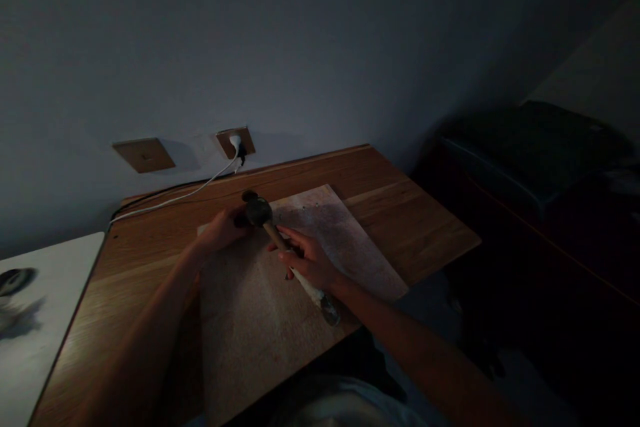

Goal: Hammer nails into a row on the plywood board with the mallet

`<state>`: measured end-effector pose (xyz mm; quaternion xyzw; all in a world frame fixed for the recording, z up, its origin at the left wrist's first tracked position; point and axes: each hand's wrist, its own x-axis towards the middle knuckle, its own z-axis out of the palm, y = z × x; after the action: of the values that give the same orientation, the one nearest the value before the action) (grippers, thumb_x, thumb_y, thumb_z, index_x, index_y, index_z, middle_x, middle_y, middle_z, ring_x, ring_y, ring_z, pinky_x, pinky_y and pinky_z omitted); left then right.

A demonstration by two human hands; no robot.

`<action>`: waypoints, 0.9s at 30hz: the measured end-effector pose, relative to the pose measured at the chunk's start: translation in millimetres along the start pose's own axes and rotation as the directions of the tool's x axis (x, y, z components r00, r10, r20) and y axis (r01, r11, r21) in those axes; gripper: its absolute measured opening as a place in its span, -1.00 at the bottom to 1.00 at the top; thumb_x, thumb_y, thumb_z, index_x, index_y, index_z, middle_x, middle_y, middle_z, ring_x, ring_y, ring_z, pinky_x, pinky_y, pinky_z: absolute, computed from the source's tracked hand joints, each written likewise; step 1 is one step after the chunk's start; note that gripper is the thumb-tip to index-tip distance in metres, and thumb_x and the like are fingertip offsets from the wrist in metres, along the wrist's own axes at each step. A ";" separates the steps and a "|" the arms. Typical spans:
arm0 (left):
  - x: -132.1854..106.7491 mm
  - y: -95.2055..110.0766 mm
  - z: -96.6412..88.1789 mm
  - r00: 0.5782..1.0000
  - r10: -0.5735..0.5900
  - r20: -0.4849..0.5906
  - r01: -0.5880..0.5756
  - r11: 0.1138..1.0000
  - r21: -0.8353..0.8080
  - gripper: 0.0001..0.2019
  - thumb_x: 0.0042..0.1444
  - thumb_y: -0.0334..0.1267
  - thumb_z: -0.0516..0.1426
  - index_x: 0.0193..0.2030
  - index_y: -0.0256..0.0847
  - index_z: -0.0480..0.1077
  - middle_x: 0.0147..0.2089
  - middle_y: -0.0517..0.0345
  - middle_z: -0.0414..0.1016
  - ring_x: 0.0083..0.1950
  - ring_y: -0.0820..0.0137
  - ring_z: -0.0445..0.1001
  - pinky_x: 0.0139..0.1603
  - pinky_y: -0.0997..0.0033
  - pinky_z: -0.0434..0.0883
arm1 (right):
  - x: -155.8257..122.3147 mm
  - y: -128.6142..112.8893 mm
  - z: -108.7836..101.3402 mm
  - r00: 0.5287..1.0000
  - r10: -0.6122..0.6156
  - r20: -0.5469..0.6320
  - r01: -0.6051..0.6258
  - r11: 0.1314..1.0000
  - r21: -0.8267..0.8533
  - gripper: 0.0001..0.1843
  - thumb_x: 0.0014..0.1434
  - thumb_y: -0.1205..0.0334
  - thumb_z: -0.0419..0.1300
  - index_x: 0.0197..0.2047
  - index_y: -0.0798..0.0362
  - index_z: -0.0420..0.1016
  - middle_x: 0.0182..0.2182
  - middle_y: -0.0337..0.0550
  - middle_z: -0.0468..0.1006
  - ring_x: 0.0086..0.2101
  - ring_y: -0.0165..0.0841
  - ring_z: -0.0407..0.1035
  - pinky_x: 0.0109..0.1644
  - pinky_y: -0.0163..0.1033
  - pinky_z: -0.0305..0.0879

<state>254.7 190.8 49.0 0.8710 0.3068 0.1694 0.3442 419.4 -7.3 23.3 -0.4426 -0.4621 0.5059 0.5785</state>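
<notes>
A hammer (274, 235) with a dark head and a pale wooden handle slants across the view. My right hand (313, 263) is wrapped round the middle of its handle. The handle's wrapped-looking lower end points toward me. Beside the hammer's head, my left hand (224, 228) is over the far left part of a flat wooden board (260, 320). The hammer head and shadow hide the left fingertips, so whether they hold anything does not show. Several small dark specks dot the board's far edge, too small to name.
The board lies on a wooden table (400, 213) against the wall. A white plug (235, 141) sits in a wall socket, its cable (185, 198) trailing left along the table's back. At left is a white surface (55, 280) bearing a dark roundish object (17, 280). A dark cushioned seat (540, 147) stands right.
</notes>
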 end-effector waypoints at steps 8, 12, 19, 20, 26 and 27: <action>-0.1 -2.8 3.4 1.000 -0.021 0.003 0.022 0.995 -0.100 -0.57 -0.15 -0.09 0.25 -0.10 -0.20 0.47 -0.20 0.02 0.66 -0.20 0.10 0.61 -0.09 0.15 0.54 | -3.1 -2.2 0.8 0.999 -0.032 -0.031 0.031 0.999 -0.035 -0.34 0.23 0.23 0.24 0.38 -0.07 0.27 -0.02 -0.09 0.63 -0.61 -0.57 0.33 -0.53 -0.32 0.41; -0.4 -3.9 2.9 0.999 -0.019 0.044 0.025 0.990 -0.142 -0.50 -0.09 -0.06 0.28 -0.01 -0.25 0.43 -0.17 0.04 0.66 -0.18 0.14 0.61 -0.09 0.21 0.54 | -3.7 -1.7 1.1 0.995 -0.089 -0.046 0.087 0.995 -0.058 -0.33 0.25 0.18 0.23 0.40 -0.08 0.23 -0.03 -0.11 0.64 -0.61 -0.56 0.33 -0.53 -0.32 0.42; 0.0 -4.1 2.5 0.999 0.015 -0.038 -0.016 0.999 -0.031 -0.64 -0.12 -0.16 0.25 -0.13 -0.22 0.49 -0.23 0.10 0.65 -0.23 0.20 0.59 -0.19 0.32 0.53 | -1.1 2.1 1.8 1.000 0.007 -0.006 -0.008 0.995 -0.103 -0.33 0.22 0.22 0.26 0.38 -0.09 0.30 -0.05 -0.13 0.64 -0.58 -0.56 0.35 -0.53 -0.35 0.40; 0.1 -3.6 2.0 1.000 0.010 -0.020 -0.010 0.999 -0.038 -0.63 -0.10 -0.14 0.25 -0.12 -0.22 0.49 -0.24 0.09 0.65 -0.23 0.19 0.60 -0.18 0.31 0.53 | -1.4 1.4 2.0 1.000 0.000 -0.021 -0.002 0.996 -0.091 -0.34 0.22 0.22 0.26 0.38 -0.09 0.30 -0.06 -0.14 0.64 -0.60 -0.56 0.35 -0.54 -0.35 0.41; -0.6 3.7 -8.5 0.997 0.030 0.072 -0.022 0.993 -0.113 -0.48 -0.09 -0.03 0.27 0.01 -0.23 0.41 -0.17 0.02 0.63 -0.24 0.26 0.60 -0.17 0.30 0.52 | -4.3 -13.5 0.1 0.979 -0.090 -0.182 0.091 0.996 -0.003 -0.35 0.21 0.18 0.25 0.36 -0.07 0.31 -0.08 -0.11 0.66 -0.61 -0.54 0.29 -0.55 -0.32 0.37; -1.3 6.9 -11.1 0.998 0.039 0.057 -0.035 0.997 -0.073 -0.51 -0.07 -0.02 0.27 -0.02 -0.22 0.41 -0.19 0.05 0.61 -0.26 0.29 0.58 -0.21 0.33 0.50 | -4.5 -16.8 -1.3 0.973 -0.096 -0.211 0.100 0.995 0.007 -0.36 0.22 0.17 0.25 0.35 -0.08 0.32 -0.08 -0.11 0.66 -0.61 -0.53 0.29 -0.55 -0.32 0.35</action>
<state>250.9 191.5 61.5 0.8682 0.2740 0.1613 0.3811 423.4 -13.5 39.2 -0.4650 -0.4150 0.4311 0.6525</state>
